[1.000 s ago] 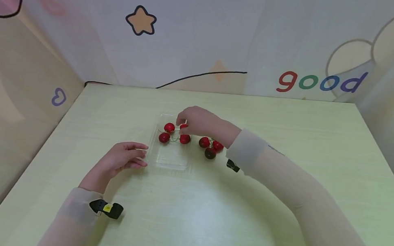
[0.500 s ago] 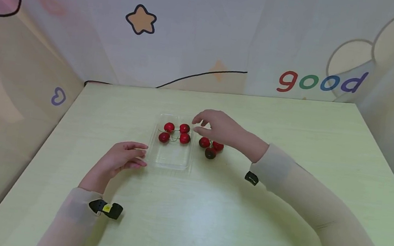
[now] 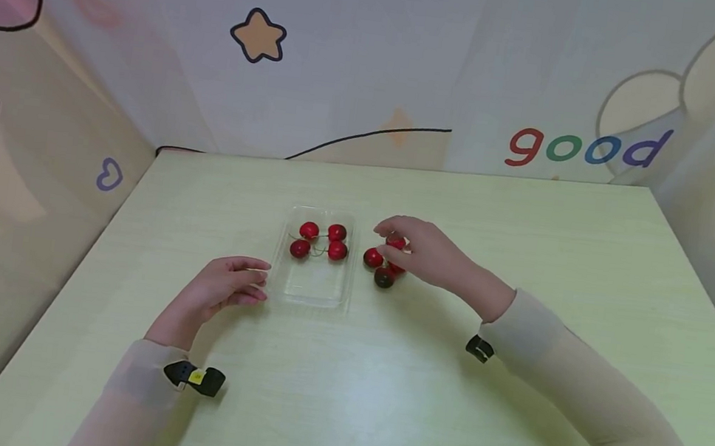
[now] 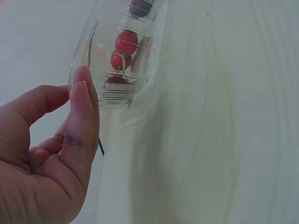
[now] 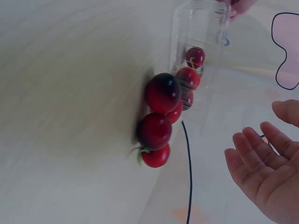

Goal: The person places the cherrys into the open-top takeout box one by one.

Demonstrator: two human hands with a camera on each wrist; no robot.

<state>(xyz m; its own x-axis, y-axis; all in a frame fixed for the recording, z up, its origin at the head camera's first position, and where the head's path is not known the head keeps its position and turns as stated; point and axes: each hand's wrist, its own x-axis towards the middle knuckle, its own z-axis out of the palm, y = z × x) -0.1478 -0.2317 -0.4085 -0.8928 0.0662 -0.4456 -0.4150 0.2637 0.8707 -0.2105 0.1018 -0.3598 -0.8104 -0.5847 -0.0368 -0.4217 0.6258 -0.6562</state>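
A transparent plastic tray (image 3: 312,288) lies on the table with several red cherries (image 3: 337,250) in its far half, their thin stems in the middle. My left hand (image 3: 225,285) is beside the tray's left edge; in the left wrist view its straight fingers (image 4: 80,105) have their tips right at the rim. To the right of the tray sits a loose cluster of dark red cherries (image 3: 383,277). Over this cluster hovers my right hand (image 3: 424,250), holding nothing, with thumb and fingers spread apart. It partly hides the cherries in the head view. In the right wrist view its palm (image 5: 275,182) faces the cherries (image 5: 155,130).
The pale wooden table (image 3: 375,404) reaches back to a printed cloth (image 3: 378,54) with a star and coloured letters. Cloth also hangs along both sides. Each wrist wears a strap with a small black device, one near the left cuff (image 3: 196,376).
My right hand has left the tray and moved right, over the loose cherries. The cherries in the tray are now uncovered. My left hand has stayed at the tray's left edge.
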